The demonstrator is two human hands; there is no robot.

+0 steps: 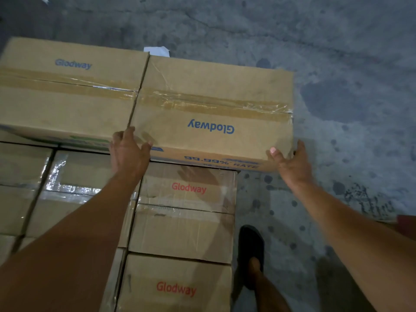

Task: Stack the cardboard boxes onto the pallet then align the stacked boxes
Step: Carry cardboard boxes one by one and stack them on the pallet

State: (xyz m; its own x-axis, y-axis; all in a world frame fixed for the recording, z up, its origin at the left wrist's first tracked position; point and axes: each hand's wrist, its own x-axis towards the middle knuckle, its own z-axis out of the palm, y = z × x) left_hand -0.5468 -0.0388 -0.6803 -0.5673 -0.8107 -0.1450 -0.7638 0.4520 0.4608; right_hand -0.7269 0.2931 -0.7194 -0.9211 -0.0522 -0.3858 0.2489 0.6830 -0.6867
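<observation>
The upper box [213,104], its blue logo upside down, sits on top of the stack at 12 o'clock, touching a neighbouring box [67,91] at 10 o'clock. Its right end overhangs the lower boxes [186,224] with red logos at 6 o'clock. The left hand [129,154] rests on its near left corner, fingers spread flat over the top edge. The right hand [290,162] clasps the near right corner, thumb on the front face and fingers wrapped round the side. A black shoe [251,251] stands on the stained concrete floor [349,86] at 5 o'clock.
</observation>
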